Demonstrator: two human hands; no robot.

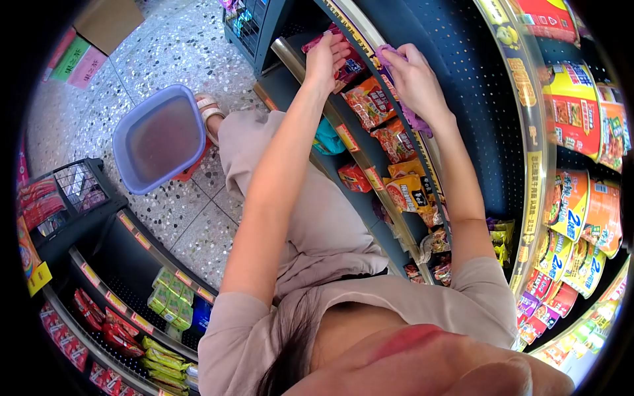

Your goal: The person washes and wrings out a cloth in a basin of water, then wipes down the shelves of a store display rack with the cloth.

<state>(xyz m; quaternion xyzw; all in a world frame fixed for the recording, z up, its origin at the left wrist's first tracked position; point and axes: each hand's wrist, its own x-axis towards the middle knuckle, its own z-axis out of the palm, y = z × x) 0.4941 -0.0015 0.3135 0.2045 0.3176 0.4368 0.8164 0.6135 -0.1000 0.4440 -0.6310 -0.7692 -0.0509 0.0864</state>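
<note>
My right hand (415, 80) is closed on a purple cloth (415, 120), which hangs down along the price-label edge (370, 49) of a dark shelf. To its left, my left hand (327, 63) is held out with its fingers apart, beside a dark pink snack packet (349, 69) on the tier below. I cannot tell whether the fingers touch that packet. Red noodle packets (368, 103) and yellow-orange packets (406, 191) line the same tier below my right forearm.
A lavender basin (125, 142) of murky water stands on the speckled floor (198, 211) by my foot. Instant noodle cups (573, 112) fill the shelf at right. Another shelf unit (125, 241) with snacks stands at lower left; a cardboard box (109, 23) is at upper left.
</note>
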